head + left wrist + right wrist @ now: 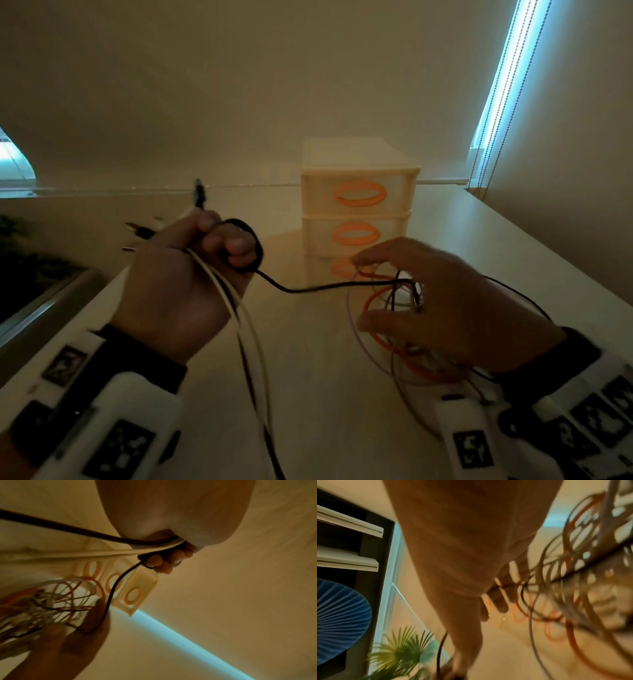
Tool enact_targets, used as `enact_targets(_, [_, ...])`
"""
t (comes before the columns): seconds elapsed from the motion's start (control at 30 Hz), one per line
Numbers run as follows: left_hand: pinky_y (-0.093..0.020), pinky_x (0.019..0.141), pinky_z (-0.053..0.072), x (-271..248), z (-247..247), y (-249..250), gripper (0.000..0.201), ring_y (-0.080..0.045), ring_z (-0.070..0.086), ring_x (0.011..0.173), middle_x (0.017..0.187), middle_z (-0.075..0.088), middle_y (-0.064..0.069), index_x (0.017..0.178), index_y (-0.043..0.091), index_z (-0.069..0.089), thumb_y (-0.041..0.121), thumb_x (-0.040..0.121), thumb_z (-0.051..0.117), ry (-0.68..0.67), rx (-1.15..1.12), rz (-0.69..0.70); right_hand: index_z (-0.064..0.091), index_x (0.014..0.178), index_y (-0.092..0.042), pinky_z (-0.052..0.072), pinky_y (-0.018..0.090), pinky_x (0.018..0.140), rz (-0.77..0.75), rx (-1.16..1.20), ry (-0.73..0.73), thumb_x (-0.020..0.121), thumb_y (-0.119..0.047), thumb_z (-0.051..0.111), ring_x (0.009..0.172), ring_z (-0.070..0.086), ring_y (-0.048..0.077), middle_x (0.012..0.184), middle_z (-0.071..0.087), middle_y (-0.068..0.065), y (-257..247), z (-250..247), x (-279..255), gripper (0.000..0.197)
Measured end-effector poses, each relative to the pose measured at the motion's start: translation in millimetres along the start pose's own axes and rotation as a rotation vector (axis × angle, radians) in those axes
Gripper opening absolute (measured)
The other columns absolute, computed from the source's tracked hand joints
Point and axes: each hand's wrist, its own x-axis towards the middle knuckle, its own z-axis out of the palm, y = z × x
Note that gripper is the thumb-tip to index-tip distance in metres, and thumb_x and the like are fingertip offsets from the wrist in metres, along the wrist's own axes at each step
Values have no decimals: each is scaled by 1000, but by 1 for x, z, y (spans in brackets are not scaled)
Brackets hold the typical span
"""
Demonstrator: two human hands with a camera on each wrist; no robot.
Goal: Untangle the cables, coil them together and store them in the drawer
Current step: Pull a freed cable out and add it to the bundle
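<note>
My left hand (pixel 222 246) grips a bunch of cable ends, held up left of centre. A black plug (pixel 199 194) sticks up above the fist, and more plugs (pixel 137 231) poke out to the left. White cables (pixel 253 342) trail down from the fist. A black cable (pixel 308 289) loops round my fingers (pixel 163 562) and runs right to the cable tangle (pixel 383 308) of orange, purple, white and black loops. My right hand (pixel 373 291) holds that tangle between thumb and fingers, just in front of the cream drawer unit (pixel 356 164), whose three orange-handled drawers are closed.
The pale table (pixel 308 394) runs back to the wall, and its left edge (pixel 51 298) drops off beside a dark plant (pixel 20 260). Window blind cords (pixel 493 102) hang at the right. The drawer unit stands against the far wall.
</note>
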Motion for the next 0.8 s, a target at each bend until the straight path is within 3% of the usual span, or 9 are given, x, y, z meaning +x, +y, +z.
enact_targets(0.17, [-24, 57, 40, -11, 13, -21, 31, -16, 44, 59, 67, 32, 3, 75, 16, 43, 27, 104, 39, -60, -5, -91, 65, 95, -40, 51, 19, 69, -87, 106, -241, 94, -41, 64, 74, 62, 5, 77, 64, -14, -29, 31, 6, 2])
enact_targets(0.23, [-24, 58, 39, -8, 8, -13, 32, -15, 43, 59, 68, 31, 4, 75, 17, 44, 26, 105, 38, -14, -38, -99, 69, 91, -35, 45, 16, 60, -67, 197, -335, 88, -51, 64, 64, 57, 9, 72, 61, -4, -33, 22, 1, 17])
enact_targets(0.3, [-24, 60, 38, -4, 1, -2, 33, -14, 43, 60, 68, 32, 5, 74, 17, 44, 24, 105, 38, 16, -89, -100, 71, 84, -28, 42, 11, 61, 2, 304, -353, 88, -49, 56, 62, 56, 3, 68, 62, -12, -33, 11, -1, 27])
enact_targets(0.4, [-22, 59, 40, -3, -3, 10, 31, -13, 45, 60, 67, 35, 7, 73, 18, 46, 21, 103, 39, -27, -101, -119, 65, 76, -19, 38, 7, 52, 159, 220, -256, 100, -33, 53, 52, 53, -3, 53, 55, -21, -21, 9, 5, 30])
enact_targets(0.5, [-30, 69, 45, -13, 6, 3, 29, -21, 55, 71, 73, 53, -3, 80, 14, 50, 21, 105, 37, -312, -72, -292, 65, 77, -22, 38, 15, 44, 308, 161, -44, 103, -33, 49, 46, 46, 5, 53, 53, -12, -8, 13, 13, 33])
enact_targets(0.57, [-37, 82, 46, -21, 9, -14, 28, -33, 61, 89, 92, 66, -19, 84, 10, 50, 21, 105, 37, -450, 101, -383, 67, 79, -24, 46, 25, 47, 343, 199, 126, 102, -36, 51, 50, 51, 16, 60, 60, -4, -7, 16, 15, 31])
enact_targets(0.63, [-47, 100, 47, -27, 11, -32, 26, -43, 58, 113, 112, 64, -29, 83, 9, 49, 21, 105, 42, -538, 285, -481, 69, 81, -25, 52, 34, 60, 259, 178, 254, 99, -37, 55, 61, 60, 13, 68, 66, -2, -10, 20, 13, 25])
enact_targets(0.7, [-55, 116, 36, -28, 12, -42, 24, -45, 47, 125, 108, 61, -24, 84, 8, 49, 20, 104, 43, -522, 307, -521, 70, 83, -26, 53, 29, 64, 115, 220, 343, 95, -34, 58, 70, 63, 10, 73, 67, -5, -17, 24, 11, 19])
enact_targets(0.8, [-49, 115, 40, -23, 12, -39, 24, -35, 59, 107, 88, 63, -11, 85, 8, 48, 23, 103, 42, -363, 238, -438, 73, 89, -26, 48, 10, 63, -95, 246, 267, 94, -21, 65, 75, 66, 2, 79, 69, -14, -24, 26, 8, 10])
